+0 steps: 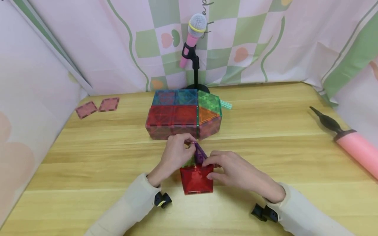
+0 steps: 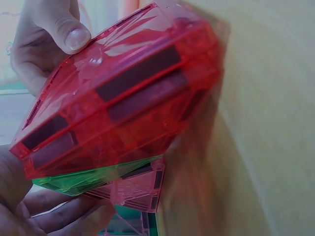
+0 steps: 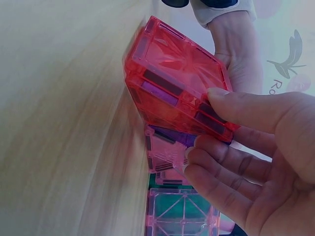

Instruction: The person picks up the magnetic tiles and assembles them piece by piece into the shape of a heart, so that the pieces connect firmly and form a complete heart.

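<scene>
Both hands hold a small block of translucent magnetic tiles, close over the wooden table. Its red square tile point(image 1: 197, 180) faces the body, with a second red tile close behind it. A purple tile point(image 1: 200, 154) and a green tile point(image 2: 74, 182) form its sides. My left hand point(image 1: 176, 151) grips the far end, its fingertips at the tip of the purple tile. From the right, my right hand point(image 1: 231, 167) holds the block, thumb point(image 3: 241, 108) on the red tile's edge and fingers curled beneath. Just beyond stands a larger magnetic-tile box point(image 1: 184, 114) with blue, red, green and orange tiles on top.
Two loose pink tiles point(image 1: 109, 104) lie at the back left of the table point(image 1: 97, 164). Behind the box stands a pink toy microphone point(image 1: 192, 41) on a black stand. A pink pump point(image 1: 358, 147) lies at the right, and a teal strip point(image 1: 226, 104) beside the box.
</scene>
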Motion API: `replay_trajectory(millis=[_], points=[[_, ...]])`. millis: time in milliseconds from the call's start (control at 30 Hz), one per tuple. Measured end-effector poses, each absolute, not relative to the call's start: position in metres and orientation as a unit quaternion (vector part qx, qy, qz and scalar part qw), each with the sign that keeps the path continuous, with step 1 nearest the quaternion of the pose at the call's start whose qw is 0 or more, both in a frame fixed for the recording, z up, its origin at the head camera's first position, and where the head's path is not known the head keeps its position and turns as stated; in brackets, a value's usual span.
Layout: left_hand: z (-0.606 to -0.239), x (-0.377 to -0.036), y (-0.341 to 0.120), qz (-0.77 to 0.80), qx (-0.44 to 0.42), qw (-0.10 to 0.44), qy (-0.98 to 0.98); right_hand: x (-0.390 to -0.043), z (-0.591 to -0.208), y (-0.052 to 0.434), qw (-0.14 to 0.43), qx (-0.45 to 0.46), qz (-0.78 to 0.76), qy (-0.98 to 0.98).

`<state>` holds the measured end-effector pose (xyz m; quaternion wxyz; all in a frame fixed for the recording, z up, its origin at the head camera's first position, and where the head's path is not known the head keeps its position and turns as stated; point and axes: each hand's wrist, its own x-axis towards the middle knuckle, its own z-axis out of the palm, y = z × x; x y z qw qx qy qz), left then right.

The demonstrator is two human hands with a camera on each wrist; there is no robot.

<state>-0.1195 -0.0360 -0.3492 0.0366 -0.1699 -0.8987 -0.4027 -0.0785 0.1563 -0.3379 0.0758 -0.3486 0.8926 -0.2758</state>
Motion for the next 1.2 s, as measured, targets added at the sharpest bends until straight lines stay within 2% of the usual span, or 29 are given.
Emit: replay_trajectory(millis=[367,667,1200], points=[[-0.348,-0.1189,-0.0348,-0.375,-0.191,0.062,-0.905,-0.079,-0.3377,0.1572,0.071,-0.349,-0.277,0.893],[-0.3511,-0.1209,-0.0335,-0.377,-0.163,0.063,-0.91,-0.0783,-0.3382,0.1569,0.071,-0.346,-0.276,0.894],[-0.3464,-0.118,-0.0312,-0.248,-0.185,0.116,-0.944,-0.0763,-0.3365,0.1568,0.047,-0.345,-0.255,0.902]])
